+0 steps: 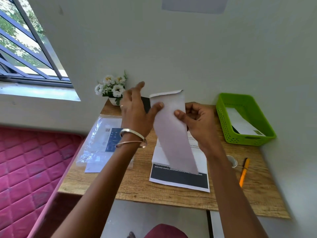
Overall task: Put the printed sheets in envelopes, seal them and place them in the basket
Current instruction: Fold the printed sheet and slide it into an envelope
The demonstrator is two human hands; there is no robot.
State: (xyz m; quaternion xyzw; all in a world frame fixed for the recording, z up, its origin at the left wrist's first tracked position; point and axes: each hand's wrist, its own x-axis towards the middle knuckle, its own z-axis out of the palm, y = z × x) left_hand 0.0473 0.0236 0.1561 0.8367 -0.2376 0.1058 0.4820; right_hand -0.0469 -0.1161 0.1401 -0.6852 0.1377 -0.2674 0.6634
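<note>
I hold a long white envelope point(173, 133) upright above the wooden desk point(137, 188), its flap end at the top. My left hand point(137, 114) pinches its left edge with the thumb, the other fingers spread. My right hand point(197, 124) grips its right edge, thumb on the front. Under the envelope lie printed sheets point(180, 179) with a black band and white text. The green basket point(223, 117) stands at the desk's back right, with one envelope point(243, 124) inside.
A clear plastic pack of envelopes point(101, 140) lies on the desk's left side. A pot of white flowers point(111, 90) stands at the back by the wall. A tape roll point(232, 161) and an orange pen point(244, 171) lie at right. A pink mattress point(25, 169) borders the desk on the left.
</note>
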